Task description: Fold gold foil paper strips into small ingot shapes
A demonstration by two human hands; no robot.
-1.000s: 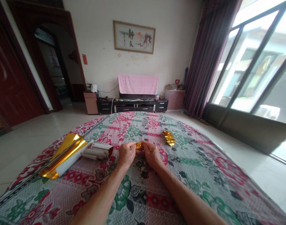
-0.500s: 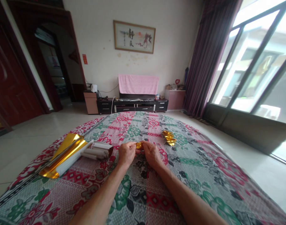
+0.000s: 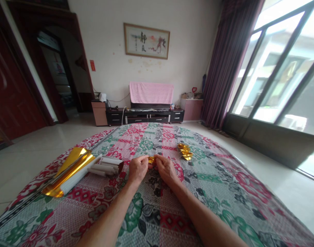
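Between my two hands, above the middle of the table, is a small piece of gold foil paper (image 3: 151, 160). My left hand (image 3: 138, 168) pinches its left side, and my right hand (image 3: 166, 168) pinches its right side. Fingers cover most of the piece, so its full shape is hidden. Just beyond my right hand lie several folded gold foil pieces (image 3: 185, 151) in a short row. On the left rest shiny gold foil sheets (image 3: 77, 168), partly rolled, with white undersides. Several white paper rolls (image 3: 105, 166) lie beside them, left of my left hand.
A floral cloth (image 3: 146, 144) in red, green and grey covers the round table. Past its far edge stands a low black cabinet (image 3: 141, 119) with a pink cloth (image 3: 151, 92) over something on it. Tall windows and a purple curtain (image 3: 230, 65) are at the right.
Both hands stay almost in place, still on the foil piece, with slight finger movement around it. The whole view has shifted very slightly.
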